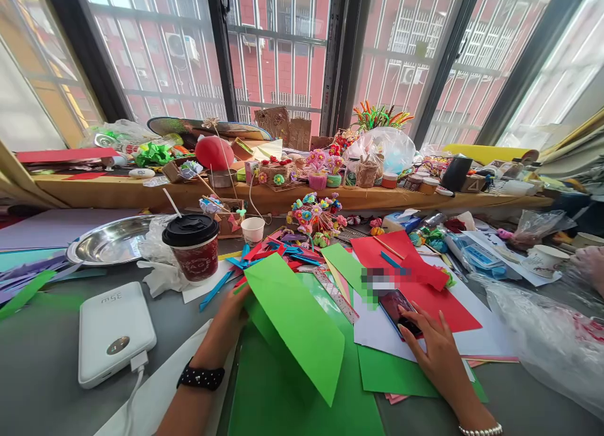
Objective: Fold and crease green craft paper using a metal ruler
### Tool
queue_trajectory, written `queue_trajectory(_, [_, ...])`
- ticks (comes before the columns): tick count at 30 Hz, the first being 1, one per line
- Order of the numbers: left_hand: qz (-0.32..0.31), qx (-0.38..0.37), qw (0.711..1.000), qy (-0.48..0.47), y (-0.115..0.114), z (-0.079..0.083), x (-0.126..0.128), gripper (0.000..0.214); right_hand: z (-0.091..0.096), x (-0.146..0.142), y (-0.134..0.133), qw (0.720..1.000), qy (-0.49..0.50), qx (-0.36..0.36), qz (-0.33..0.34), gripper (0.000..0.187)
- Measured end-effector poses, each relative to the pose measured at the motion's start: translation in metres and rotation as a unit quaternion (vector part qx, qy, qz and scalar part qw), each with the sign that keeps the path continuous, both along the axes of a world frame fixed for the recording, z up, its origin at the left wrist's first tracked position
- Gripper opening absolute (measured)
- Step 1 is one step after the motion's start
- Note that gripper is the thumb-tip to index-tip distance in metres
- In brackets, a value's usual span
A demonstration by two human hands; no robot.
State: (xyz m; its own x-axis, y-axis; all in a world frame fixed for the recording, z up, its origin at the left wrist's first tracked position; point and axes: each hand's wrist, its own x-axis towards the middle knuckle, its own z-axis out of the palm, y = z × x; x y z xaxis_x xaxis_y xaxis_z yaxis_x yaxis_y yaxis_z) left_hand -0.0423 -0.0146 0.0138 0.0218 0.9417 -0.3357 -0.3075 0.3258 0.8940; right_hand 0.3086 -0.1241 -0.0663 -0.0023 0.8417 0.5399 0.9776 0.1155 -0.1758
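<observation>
Your left hand pinches one flat green paper sheet; your right hand, fingers spread, touches one glossy phone.

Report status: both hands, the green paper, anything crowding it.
Left hand shut on green sheet, sheet raised. Right hand open, resting on phone. Ruler beside sheet, coffee cup behind.

Bright window daylight, edges warped
</observation>
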Motion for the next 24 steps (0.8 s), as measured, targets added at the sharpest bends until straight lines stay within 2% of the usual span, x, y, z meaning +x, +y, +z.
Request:
queue_trajectory(6, [0.025, 0.006, 1.000, -0.005, 0.007, -0.009, 0.003, 0.028, -0.001, 0.002, 0.000, 1.000, 0.001, -0.007, 0.003, 0.035])
queue_trajectory(13, [-0.006, 0.036, 0.999, -0.018, 0.002, -0.003, 0.005, 0.040, -0.003, 0.003, 0.001, 1.000, 0.002, -0.004, 0.005, 0.034])
queue_trajectory(24, [-0.003, 0.045, 0.999, -0.011, 0.007, -0.014, 0.002, 0.042, -0.002, 0.002, 0.000, 1.000, 0.014, -0.007, 0.006, 0.035])
